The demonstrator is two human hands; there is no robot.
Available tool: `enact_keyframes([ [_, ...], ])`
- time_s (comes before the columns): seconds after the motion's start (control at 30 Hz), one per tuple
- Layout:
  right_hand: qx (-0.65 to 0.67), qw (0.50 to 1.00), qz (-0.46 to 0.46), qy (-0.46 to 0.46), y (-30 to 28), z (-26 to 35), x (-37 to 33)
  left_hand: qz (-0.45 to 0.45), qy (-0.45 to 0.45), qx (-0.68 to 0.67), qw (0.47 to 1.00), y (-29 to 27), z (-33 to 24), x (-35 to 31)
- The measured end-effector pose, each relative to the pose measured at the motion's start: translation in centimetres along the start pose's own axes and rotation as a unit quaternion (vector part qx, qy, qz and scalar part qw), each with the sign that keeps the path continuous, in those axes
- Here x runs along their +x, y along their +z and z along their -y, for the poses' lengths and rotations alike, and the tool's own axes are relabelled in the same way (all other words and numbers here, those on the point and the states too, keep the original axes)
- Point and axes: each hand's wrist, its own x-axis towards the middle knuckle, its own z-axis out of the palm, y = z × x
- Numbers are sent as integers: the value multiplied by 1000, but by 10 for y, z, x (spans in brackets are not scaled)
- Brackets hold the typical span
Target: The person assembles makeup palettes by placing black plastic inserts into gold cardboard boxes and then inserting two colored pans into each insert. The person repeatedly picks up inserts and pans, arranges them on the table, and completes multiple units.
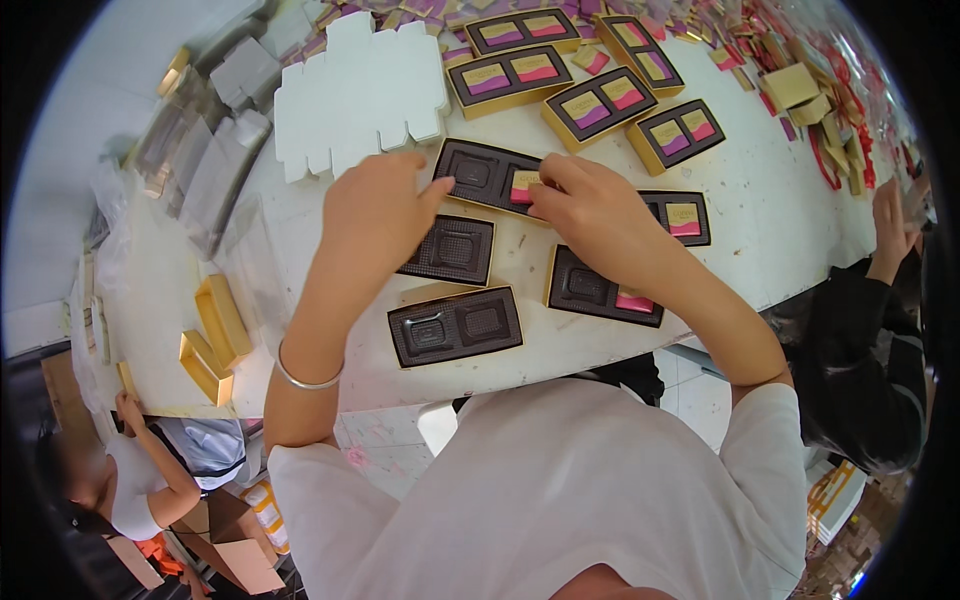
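Spanning the work area, the white table [770, 245] supports the items we list. On its far left portion we see a stack of flat white cartons [365, 95] with notched edges. Right of the stack, we count five filled boxes [515, 99], each holding two small wrapped pieces in a dark insert. Nearer to us lie four part-packed boxes [455, 325], two on the left and two on the right; each right-hand one carries a pink-and-gold piece. Between these groups, we locate the working box [475, 165], lying flat with its long side toward us. Our left hand [375, 205] is at its left end, thumb and fingers spread apart; we cannot tell whether the thumb touches the rim. Our right hand [600, 215] covers its right end, fingers curled together. Their tips meet the wrapped chocolate-sized block [523, 187], pink and gold, located in the right compartment; we cannot tell whether they pinch or press it.
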Motion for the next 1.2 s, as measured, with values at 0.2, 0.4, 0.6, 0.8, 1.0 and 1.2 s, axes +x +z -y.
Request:
enact_keyframes([
  [0.2,228,966,22,119,9,-23,6,94,-40,3,995,6,-9,9],
  [0.4,133,989,43,56,8,-47,19,120,-50,-57,990,7,-13,9],
  [0.6,283,954,-59,78,-27,-14,23,107,-124,-649,743,-11,6,-6],
  [0.8,295,946,-130,-25,-17,39,23,89,-170,-813,549,5,-33,-25],
  [1.0,211,969,-127,-21,-12,53,17,70,-159,-796,580,6,-44,-39],
  [1.2,153,976,-152,-16,-21,54,15,96,-88,-649,749,-2,-20,-50],
])
